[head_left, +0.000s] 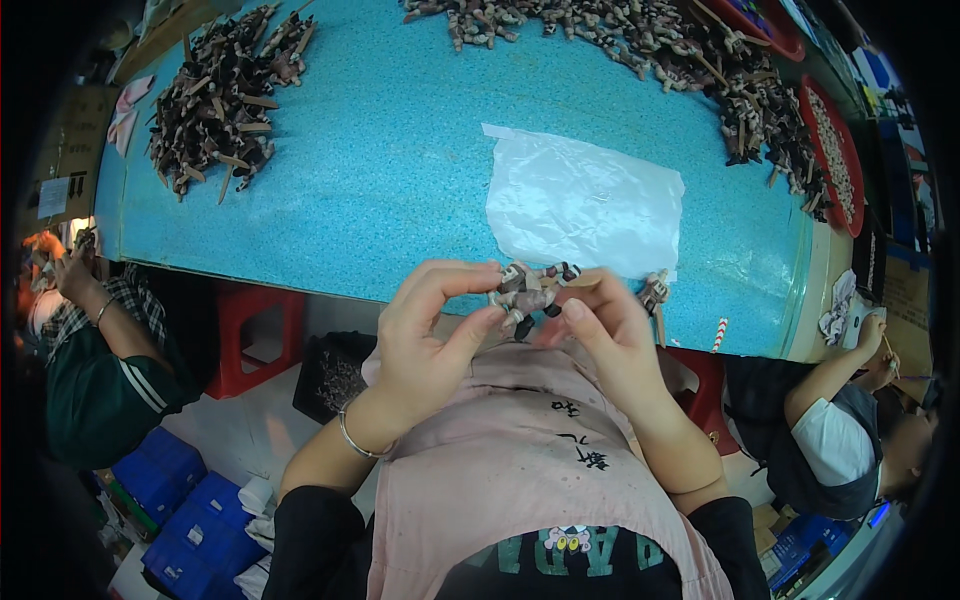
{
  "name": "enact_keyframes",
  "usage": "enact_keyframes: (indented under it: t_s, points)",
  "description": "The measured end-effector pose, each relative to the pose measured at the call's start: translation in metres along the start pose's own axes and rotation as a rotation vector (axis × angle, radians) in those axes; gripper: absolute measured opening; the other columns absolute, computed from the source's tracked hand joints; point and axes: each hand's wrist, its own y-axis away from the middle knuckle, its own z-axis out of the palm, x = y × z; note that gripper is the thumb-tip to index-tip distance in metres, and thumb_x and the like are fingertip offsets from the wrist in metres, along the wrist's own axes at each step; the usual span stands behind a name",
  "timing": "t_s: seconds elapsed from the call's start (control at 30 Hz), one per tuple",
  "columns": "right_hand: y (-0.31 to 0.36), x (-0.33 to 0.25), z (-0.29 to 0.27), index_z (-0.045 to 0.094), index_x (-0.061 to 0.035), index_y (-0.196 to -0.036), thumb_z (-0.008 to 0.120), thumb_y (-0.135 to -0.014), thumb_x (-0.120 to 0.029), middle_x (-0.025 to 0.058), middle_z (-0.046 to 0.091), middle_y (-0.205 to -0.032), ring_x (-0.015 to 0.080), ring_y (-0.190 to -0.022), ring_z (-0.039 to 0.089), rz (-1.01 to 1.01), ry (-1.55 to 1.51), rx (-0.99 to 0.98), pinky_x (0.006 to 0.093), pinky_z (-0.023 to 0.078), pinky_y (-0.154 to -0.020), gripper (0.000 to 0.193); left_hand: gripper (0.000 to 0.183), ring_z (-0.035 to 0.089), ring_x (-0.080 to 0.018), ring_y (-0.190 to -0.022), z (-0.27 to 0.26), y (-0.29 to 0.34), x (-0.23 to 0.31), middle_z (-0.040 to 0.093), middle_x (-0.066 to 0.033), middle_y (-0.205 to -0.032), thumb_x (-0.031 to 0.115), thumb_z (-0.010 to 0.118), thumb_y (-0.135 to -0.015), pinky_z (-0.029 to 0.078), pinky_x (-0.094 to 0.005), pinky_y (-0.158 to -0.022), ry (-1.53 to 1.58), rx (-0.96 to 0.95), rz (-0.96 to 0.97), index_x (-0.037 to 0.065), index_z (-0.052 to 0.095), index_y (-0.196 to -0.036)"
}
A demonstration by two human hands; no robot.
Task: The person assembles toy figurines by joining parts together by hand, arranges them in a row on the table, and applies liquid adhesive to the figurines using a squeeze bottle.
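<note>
A small painted figurine (526,298), with a mauve-brown body and dark and white parts, is held between both hands just over the near edge of the blue table. My left hand (425,325) pinches it from the left, thumb below and fingertips above. From the other side, my right hand (612,330) grips it between thumb and fingers, which partly hide that end. Beside the right hand, a second figurine (654,291) lies at the table edge, a brown strip hanging from it. Beyond the hands, a white plastic sheet (588,195) lies flat.
Piles of similar figurines lie at the far left (225,95) and far right (745,95). A red basket (853,205) holds small pale pieces. A red-and-white striped stick (720,335) rests at the near edge. Co-workers sit at both sides; a red stool (260,335) stands below.
</note>
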Motion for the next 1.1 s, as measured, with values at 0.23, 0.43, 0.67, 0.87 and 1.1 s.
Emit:
enact_keyframes:
  t_s: [0.23, 0.43, 0.67, 0.87, 1.1]
  points:
    - [0.0, 0.007, -0.005, 0.057, 0.0002, -0.088, 0.048, -0.1, -0.02, 0.0025, 0.059, -0.081, 0.0097, -0.075, 0.056, -0.038, 0.033, -0.194, 0.0244, 0.046, -0.069, 0.025, 0.017, 0.061, -0.0196, -0.085, -0.012, 0.004, -0.002, 0.065, -0.0094, -0.098, 0.007, 0.067, -0.084, 0.048, -0.0299, -0.079, -0.047, -0.205, 0.063, 0.0, 0.063, -0.099]
    - [0.006, -0.002, 0.0, 0.056, 0.0005, -0.083, 0.051, -0.098, -0.017, 0.0022, 0.057, -0.078, 0.0089, -0.073, 0.053, -0.038, 0.14, -0.263, 0.0241, 0.044, -0.066, 0.024, 0.015, 0.057, -0.0116, -0.093, -0.005, -0.003, 0.002, 0.057, -0.0071, -0.114, 0.008, 0.062, -0.09, 0.049, -0.0272, -0.08, 0.753, -0.399, -0.657, 0.002, 0.057, -0.104]
    - [0.006, -0.007, -0.004, 0.056, 0.0012, -0.078, 0.056, -0.095, -0.013, 0.0023, 0.055, -0.075, 0.0088, -0.07, 0.051, -0.093, 0.307, -0.287, 0.0246, 0.041, -0.063, 0.022, 0.012, 0.057, -0.0129, -0.097, -0.006, 0.001, 0.004, 0.052, -0.0103, -0.119, 0.0, 0.062, -0.089, 0.051, -0.0264, -0.078, 0.756, -0.465, -0.533, 0.0, 0.055, -0.099]
    - [0.002, 0.001, 0.007, 0.055, -0.0008, -0.091, 0.064, -0.088, -0.009, 0.0051, 0.056, -0.087, 0.0125, -0.08, 0.054, -0.136, 0.096, -0.211, 0.0253, 0.044, -0.073, 0.012, 0.024, 0.056, -0.0146, -0.099, 0.008, 0.008, 0.005, 0.049, -0.0106, -0.124, -0.001, 0.062, -0.088, 0.05, -0.0276, -0.081, 0.745, -0.255, -0.461, 0.002, 0.051, -0.108]
    - [0.003, -0.002, 0.007, 0.052, -0.0001, -0.109, 0.07, -0.08, -0.004, 0.0093, 0.055, -0.105, 0.0184, -0.094, 0.056, -0.334, 0.397, -0.15, 0.0297, 0.045, -0.083, 0.035, 0.042, 0.045, -0.0185, -0.12, -0.002, 0.005, 0.007, 0.047, -0.0104, -0.127, 0.009, 0.073, -0.08, 0.04, -0.0333, -0.097, 0.569, -0.267, -0.353, 0.004, 0.053, -0.117]
